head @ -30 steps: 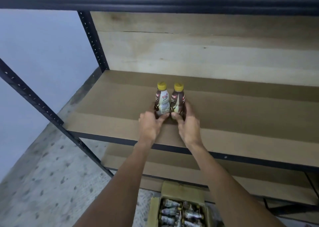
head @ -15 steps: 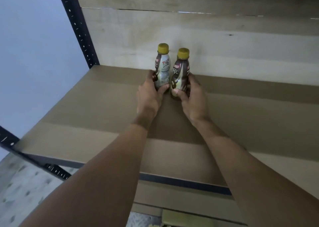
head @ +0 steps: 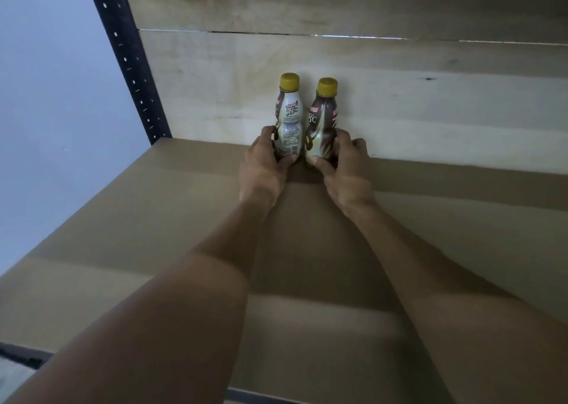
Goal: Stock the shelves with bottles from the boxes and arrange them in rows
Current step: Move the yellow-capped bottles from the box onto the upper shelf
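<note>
Two small brown coffee bottles with yellow caps stand upright side by side at the back of the brown shelf board (head: 129,228), close to the wooden back panel. My left hand (head: 264,167) grips the lower part of the left bottle (head: 289,120), whose white label faces me. My right hand (head: 344,170) grips the base of the right bottle (head: 322,127). The two bottles are almost touching. The box of bottles is out of view.
A black perforated steel upright (head: 129,62) rises at the shelf's back left corner. The pale wooden back panel (head: 399,96) runs across behind the bottles. A blue-white wall (head: 46,96) lies to the left. The shelf's dark front edge (head: 24,354) shows at lower left.
Both hands have slid the two bottles from near the shelf's front edge back to the rear panel, and my view has moved in closer over the shelf.
</note>
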